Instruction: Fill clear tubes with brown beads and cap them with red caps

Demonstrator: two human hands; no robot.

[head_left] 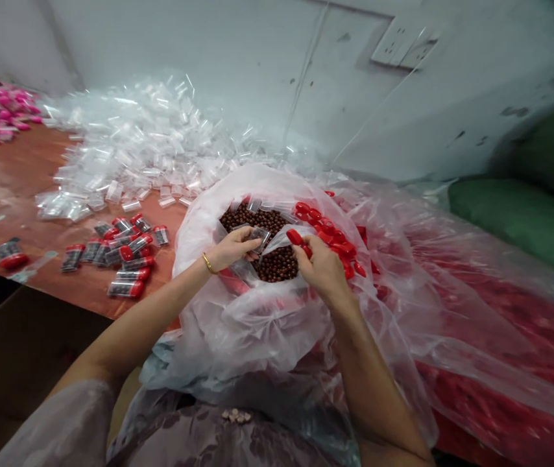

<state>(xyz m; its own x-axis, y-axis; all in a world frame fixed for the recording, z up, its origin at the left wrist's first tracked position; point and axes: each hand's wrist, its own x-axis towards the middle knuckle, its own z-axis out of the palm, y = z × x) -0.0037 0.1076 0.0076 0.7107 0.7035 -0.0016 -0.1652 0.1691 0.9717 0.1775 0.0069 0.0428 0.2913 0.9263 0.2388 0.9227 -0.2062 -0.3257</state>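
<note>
red cap (294, 237), pinched between right fingers (302, 257)

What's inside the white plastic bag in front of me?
Brown beads show in the opening of the bag, with red caps at its right side. Your left hand and right hand block part; anything below the top layer is hidden.

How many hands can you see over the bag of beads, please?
2: the left hand, with a bracelet at its wrist, holding a clear tube; beside it, the right hand, holding at least one red cap. No others show.
</note>
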